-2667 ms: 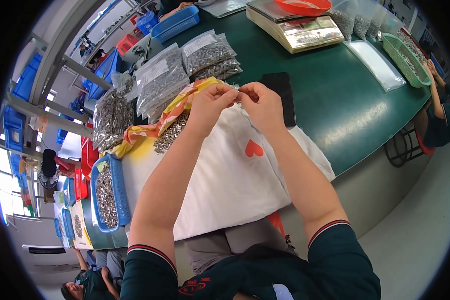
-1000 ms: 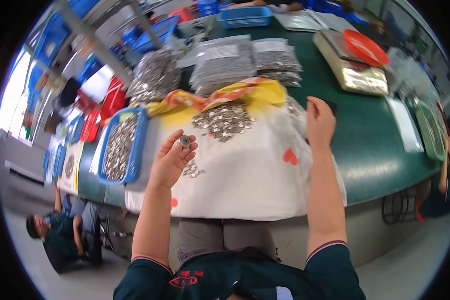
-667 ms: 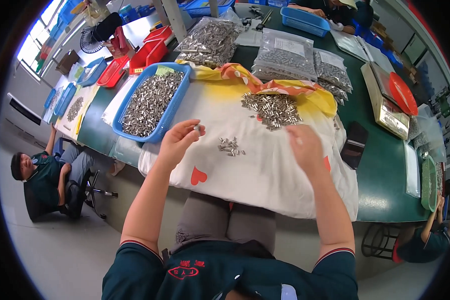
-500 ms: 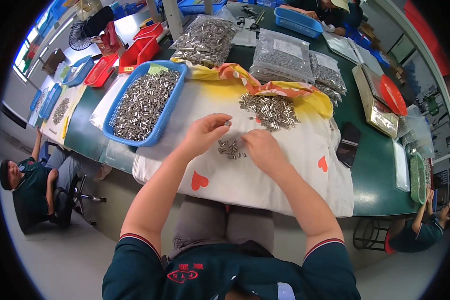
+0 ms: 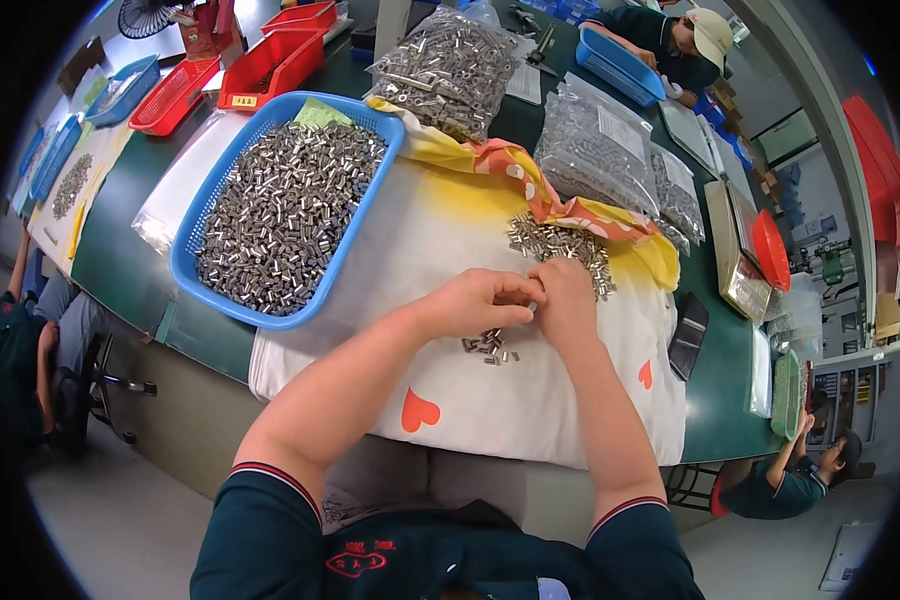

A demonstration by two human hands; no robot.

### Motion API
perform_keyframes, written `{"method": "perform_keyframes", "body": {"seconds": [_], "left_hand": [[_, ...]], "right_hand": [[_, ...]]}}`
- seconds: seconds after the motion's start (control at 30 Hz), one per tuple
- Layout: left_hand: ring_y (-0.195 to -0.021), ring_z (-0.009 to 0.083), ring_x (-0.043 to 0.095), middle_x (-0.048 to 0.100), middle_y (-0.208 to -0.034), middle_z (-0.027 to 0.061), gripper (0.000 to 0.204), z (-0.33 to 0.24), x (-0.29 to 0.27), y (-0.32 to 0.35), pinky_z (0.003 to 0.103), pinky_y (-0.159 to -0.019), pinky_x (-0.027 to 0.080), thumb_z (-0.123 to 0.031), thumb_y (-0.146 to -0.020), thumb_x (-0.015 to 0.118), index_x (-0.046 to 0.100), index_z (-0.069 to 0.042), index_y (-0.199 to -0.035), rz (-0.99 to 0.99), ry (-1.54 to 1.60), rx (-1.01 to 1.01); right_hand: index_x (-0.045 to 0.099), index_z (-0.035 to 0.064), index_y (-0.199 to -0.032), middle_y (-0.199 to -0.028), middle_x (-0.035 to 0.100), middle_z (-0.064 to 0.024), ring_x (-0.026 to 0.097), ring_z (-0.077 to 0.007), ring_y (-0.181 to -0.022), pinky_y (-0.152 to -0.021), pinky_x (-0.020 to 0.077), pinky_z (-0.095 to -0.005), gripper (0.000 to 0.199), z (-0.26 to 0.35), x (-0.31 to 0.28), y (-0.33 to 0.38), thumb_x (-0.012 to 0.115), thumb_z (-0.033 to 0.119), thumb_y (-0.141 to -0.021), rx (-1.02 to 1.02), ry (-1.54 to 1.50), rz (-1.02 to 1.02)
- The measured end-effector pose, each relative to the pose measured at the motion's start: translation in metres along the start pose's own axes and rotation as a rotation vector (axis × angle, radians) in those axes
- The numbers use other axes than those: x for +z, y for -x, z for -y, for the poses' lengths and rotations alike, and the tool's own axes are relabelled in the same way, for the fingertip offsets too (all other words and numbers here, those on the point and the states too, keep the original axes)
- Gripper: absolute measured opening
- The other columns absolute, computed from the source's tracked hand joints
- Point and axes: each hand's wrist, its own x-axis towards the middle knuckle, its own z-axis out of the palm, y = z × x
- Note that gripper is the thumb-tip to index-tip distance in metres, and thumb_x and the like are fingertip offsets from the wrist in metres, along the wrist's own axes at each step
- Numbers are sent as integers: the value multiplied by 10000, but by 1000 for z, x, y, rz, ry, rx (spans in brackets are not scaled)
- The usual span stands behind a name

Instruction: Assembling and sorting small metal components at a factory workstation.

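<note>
My left hand (image 5: 482, 303) is closed in a pinch, with a small metal cylinder just showing at its fingertips. Right against it, my right hand (image 5: 567, 298) has its fingers curled together over the far pile; what they hold, if anything, is hidden. A heap of small metal cylinders (image 5: 592, 262) lies partly behind my right hand. Below the hands, a smaller group of metal cylinders (image 5: 488, 346) rests on the white cloth (image 5: 370, 385) with red hearts. To the left stands a blue basket (image 5: 178, 262) full of such cylinders.
Beyond the cloth's yellow folded edge (image 5: 500, 160) lie clear bags of metal parts (image 5: 448, 75). A black phone (image 5: 688, 335) sits to the right. Red bins (image 5: 270, 72) stand at far left. A co-worker (image 5: 660, 45) sits across the table; others are at the sides.
Both hands have come together and shifted toward the far pile; earlier they were apart, the left one pinching a small metal cylinder. The whole view has also shifted somewhat.
</note>
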Motion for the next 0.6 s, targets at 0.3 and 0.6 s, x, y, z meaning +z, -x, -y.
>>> {"method": "perform_keyframes", "body": {"seconds": [0.3, 0.6], "left_hand": [[-841, 89, 573, 597, -969, 37, 303, 4, -12, -2, 223, -758, 465, -21, -802, 567, 523, -15, -1102, -136, 500, -62], [-869, 88, 570, 592, -986, 54, 323, 5, -7, -3, 229, -779, 470, -12, -797, 573, 519, 0, -1115, -121, 511, -86]], "right_hand": [[571, 23, -755, -743, 574, -72, 552, -176, -670, -632, 445, -277, 94, 10, -15, 4, 612, 8, -672, 442, -545, -64], [601, 8, -816, -778, 592, -41, 532, -100, -673, -624, 432, -216, 99, 17, -27, 15, 601, -19, -721, 263, -839, -92]]}}
